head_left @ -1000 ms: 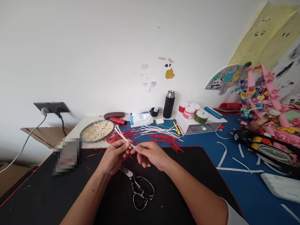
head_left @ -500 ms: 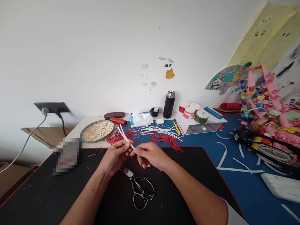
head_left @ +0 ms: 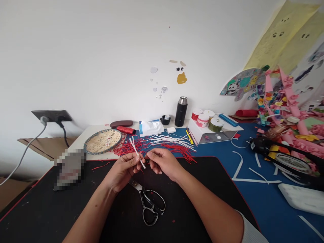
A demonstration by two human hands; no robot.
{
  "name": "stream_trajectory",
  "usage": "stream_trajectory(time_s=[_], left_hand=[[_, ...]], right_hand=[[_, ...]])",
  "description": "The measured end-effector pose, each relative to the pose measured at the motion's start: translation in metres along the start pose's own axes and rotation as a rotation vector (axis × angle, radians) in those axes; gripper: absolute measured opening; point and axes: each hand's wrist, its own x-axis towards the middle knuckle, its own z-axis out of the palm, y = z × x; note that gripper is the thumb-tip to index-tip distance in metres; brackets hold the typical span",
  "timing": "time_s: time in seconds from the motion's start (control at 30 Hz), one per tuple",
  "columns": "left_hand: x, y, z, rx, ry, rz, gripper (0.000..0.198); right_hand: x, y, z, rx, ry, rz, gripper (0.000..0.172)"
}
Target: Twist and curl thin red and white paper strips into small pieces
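White strips (head_left: 135, 147), gathered into a slim bunch, are held above a black mat (head_left: 124, 219) in the left hand (head_left: 125, 168), thumb and forefinger closed on them. The bunch's long axis runs obliquely, its splayed ends pointing away from the person and slightly left toward the wall, its narrow lower end coming back to the right. The pinch sits low, apparently to keep the strips together while the far ends fan free. Just beside it, the right hand (head_left: 164, 163) is curled, its thumb and forefinger nearly meeting; whether anything thin lies between those fingers cannot be told. Scissors (head_left: 138, 187) lie on the mat below, handles toward the person, a position that seems to suit easy reach. Beyond the hands, red cords (head_left: 182, 152) and loose white lengths (head_left: 169, 140) spread across the counter (head_left: 258, 199), near enough, it seems, to draw from. Farther back are a woven basket (head_left: 93, 141), a red spool (head_left: 126, 130) and a black flask (head_left: 181, 111).
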Motion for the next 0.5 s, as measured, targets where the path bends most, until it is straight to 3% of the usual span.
stream_trajectory(time_s=[0.2,0.5], left_hand=[[-0.0026,-0.0037,0.0027,0.055,-0.108,-0.133,0.034],[-0.0029,-0.0039,0.0068,0.111,-0.139,-0.198,0.034]], right_hand=[[-0.0002,-0.0001,0.0007,0.023,0.027,-0.015,0.045],[-0.0002,0.0004,0.0011,0.016,0.003,-0.025,0.046]])
